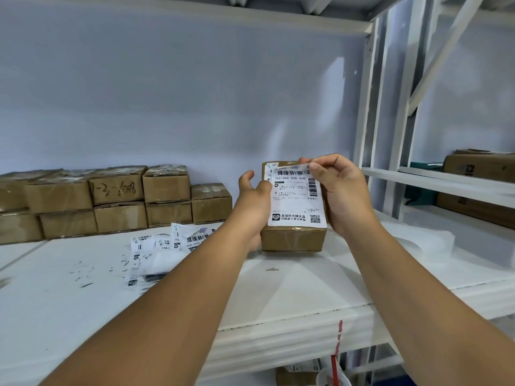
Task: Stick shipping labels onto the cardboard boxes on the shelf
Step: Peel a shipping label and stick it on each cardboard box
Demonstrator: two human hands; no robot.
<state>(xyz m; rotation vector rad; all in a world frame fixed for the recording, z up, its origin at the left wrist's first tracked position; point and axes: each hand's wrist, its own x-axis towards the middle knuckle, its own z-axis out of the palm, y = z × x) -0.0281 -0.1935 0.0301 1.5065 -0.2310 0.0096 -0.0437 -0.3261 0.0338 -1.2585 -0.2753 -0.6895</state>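
Shipping label [296,199] spread over the top face of a small cardboard box [292,238], on the white shelf [278,291] right of centre and well forward of the wall [195,93]. Long axis running away from the viewer, in line with the box's own length. Barcode end pointing to the wall, QR-code end toward the shelf's front edge, print upright as seen from the head camera. Near end flat and reaching the box's front top edge; far right corner lifted clear of the cardboard. Left hand [252,197] against the box's left side, gripping it, thumb on top and pressing on the label's left margin, one finger raised free behind. Right hand [341,190] alongside the box's right side, thumb and forefinger pinching that lifted far corner, other fingers curled loosely. Back left against the wall, stacked boxes [117,203] in a row two high, one marked with dark handwriting, a single box at the row's right end. Loose labels [167,247] overlapping in a heap between that row and the left forearm, partly hidden by it. White backing paper [423,246] crumpled on the shelf to the right. Brown cartons [476,185] on the neighbouring rack at far right.
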